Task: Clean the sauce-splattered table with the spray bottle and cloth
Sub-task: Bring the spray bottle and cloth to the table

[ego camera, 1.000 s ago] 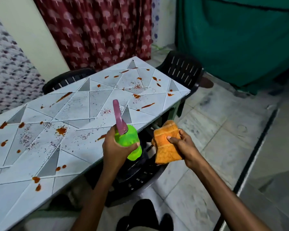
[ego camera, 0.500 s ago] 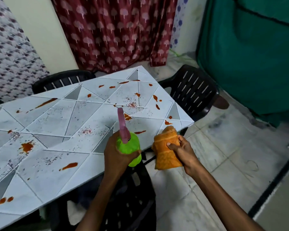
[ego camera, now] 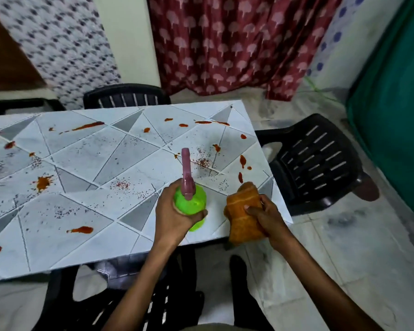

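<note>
Shifted inward from the edge, both hands now hover over the sauce-splattered table, left hand wrapped round the probably light, slippery spray bottle (best gripped at its neck), right hand pinching the soft, folded cloth.

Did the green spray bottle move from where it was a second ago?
Yes. The spray bottle was at the near edge of the table; now it is farther in over it, gripped by the left hand.
</note>
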Action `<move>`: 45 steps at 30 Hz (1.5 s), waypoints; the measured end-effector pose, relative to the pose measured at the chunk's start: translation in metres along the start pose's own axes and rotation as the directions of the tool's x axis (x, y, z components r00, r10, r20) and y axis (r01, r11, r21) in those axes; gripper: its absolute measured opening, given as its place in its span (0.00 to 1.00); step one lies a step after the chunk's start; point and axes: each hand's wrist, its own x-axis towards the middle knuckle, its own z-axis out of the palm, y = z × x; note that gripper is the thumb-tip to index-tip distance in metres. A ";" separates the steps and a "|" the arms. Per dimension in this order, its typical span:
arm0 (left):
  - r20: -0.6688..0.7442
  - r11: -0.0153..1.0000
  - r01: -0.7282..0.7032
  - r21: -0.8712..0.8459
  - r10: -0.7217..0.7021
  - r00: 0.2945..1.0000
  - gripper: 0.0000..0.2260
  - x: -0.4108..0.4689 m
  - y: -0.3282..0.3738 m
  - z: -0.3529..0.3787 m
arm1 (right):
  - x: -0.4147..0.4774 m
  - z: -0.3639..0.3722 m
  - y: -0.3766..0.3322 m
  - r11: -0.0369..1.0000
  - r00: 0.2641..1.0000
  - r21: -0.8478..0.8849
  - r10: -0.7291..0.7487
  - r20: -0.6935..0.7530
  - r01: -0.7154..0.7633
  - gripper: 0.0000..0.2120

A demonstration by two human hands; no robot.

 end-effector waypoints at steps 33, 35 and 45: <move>-0.617 0.947 0.316 -0.064 -0.286 0.733 0.36 0.018 -0.052 -0.078 | 0.140 0.175 -0.072 0.973 0.806 -0.229 0.136 0.576 0.000 0.17; -0.623 0.945 0.321 -0.064 -0.289 0.727 0.37 0.019 -0.061 -0.092 | 0.141 0.201 -0.074 0.966 0.803 -0.258 0.143 0.579 0.014 0.23; -0.630 0.954 0.282 -0.106 -0.283 0.723 0.37 0.020 -0.092 -0.143 | 0.146 0.311 -0.080 0.919 0.771 -0.368 0.131 0.623 0.141 0.20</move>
